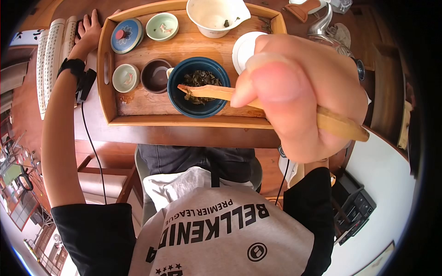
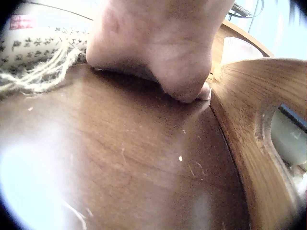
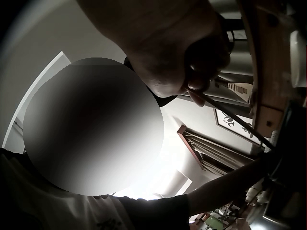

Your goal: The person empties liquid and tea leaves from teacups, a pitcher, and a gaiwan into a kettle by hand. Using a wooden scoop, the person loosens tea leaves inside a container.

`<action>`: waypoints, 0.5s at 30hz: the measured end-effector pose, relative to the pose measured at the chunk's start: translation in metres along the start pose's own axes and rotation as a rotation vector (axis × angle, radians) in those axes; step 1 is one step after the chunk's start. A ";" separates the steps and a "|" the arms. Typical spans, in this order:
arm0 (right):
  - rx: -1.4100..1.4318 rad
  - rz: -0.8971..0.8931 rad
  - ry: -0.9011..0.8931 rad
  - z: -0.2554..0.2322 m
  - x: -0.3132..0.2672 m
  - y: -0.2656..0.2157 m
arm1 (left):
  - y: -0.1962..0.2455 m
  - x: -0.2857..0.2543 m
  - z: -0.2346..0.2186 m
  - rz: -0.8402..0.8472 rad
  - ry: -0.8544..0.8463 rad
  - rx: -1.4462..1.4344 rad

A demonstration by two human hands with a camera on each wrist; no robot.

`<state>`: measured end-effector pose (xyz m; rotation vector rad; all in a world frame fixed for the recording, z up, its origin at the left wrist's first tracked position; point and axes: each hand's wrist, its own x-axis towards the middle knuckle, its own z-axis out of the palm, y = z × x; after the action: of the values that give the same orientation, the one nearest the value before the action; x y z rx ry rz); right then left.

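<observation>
Right hand (image 1: 308,96) gripping wooden scoop (image 1: 209,91), tip over dark leaves (image 1: 202,77) in blue bowl (image 1: 193,109), left of fingers. Left hand (image 1: 90,34) resting on table (image 1: 161,136), fingers spread, beside scroll (image 1: 54,64): character columns, unreadable. Behind hands, shirt (image 1: 225,239): "PREMIER LEAGUE", "BELLKENI…".

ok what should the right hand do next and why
Probably sweep the slim tan wooden stick gently through the dark crumpled leaves: the right hand grips it, its tip reaches over the round blue bowl, and leaves lie inside.
</observation>
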<state>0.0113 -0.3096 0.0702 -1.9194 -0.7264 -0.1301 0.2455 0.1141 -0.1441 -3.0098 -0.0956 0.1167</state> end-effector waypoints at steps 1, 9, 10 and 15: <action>0.018 -0.056 0.054 0.001 -0.003 0.007 | -0.001 0.001 0.002 0.006 0.007 0.001; -0.120 -0.059 -0.169 0.016 0.008 0.013 | 0.003 -0.001 -0.002 -0.005 -0.001 0.025; -0.120 -0.059 -0.169 0.017 0.008 0.014 | 0.004 -0.002 -0.003 -0.010 -0.003 0.026; -0.076 -0.047 -0.147 0.019 0.008 0.018 | 0.000 -0.001 0.001 0.011 0.025 0.002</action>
<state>0.0226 -0.2949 0.0505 -2.0001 -0.8758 -0.0469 0.2448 0.1147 -0.1454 -3.0090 -0.0770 0.0806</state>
